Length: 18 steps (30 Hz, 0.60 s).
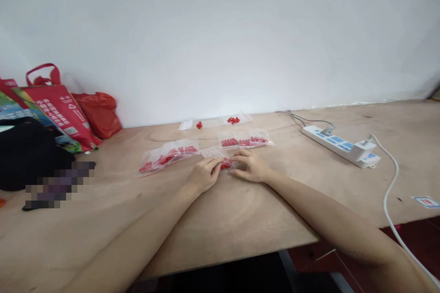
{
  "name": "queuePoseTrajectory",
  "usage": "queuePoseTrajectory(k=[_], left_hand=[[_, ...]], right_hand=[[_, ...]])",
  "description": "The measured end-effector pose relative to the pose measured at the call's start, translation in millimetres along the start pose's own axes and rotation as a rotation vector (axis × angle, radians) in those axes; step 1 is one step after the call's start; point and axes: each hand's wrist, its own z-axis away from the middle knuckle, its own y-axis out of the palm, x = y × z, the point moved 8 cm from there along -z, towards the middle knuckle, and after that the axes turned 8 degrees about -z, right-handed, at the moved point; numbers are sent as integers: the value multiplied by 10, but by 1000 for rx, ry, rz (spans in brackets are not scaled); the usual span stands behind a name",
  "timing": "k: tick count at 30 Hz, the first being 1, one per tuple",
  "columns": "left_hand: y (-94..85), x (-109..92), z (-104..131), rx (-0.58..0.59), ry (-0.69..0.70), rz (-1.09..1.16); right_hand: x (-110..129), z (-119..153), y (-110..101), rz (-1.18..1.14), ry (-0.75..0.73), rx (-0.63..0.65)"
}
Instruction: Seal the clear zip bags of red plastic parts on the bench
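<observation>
A small clear bag with red pieces (225,163) lies on the wooden table (220,219) between my hands. My left hand (206,173) has its fingers closed on the bag's left side. At the bag's right side is my right hand (251,166), thumb and fingers apart, fingertips by the edge. Bags of red pieces (168,155) overlap to the left of my hands. Behind my right hand lie more such bags (244,140). Farther back, near the wall, loose-looking red pieces (233,120) and a single small red cluster (199,125) rest on clear bags.
A white power strip (340,145) with plugs and a white cable (392,187) is on the right. Red shopping bags (65,114), a red plastic bag (99,114) and a black item (34,155) stand at left. The table's front edge runs below my forearms.
</observation>
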Motion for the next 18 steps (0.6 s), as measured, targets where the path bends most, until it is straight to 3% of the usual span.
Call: queuePoseTrajectory(k=[2,6,11,18], left_hand=[[40,-73,19,76,31,113],[23,-30,60,152,20,226],[-62,15,135,191,87,174],[-273,46,252,-7,291,-145]], right_hand=[[92,-6,73,61,-37,44],[98,-2,136,149,-68,63],[107,5,216,191,-134,115],[145,-37,183,271,-112,65]])
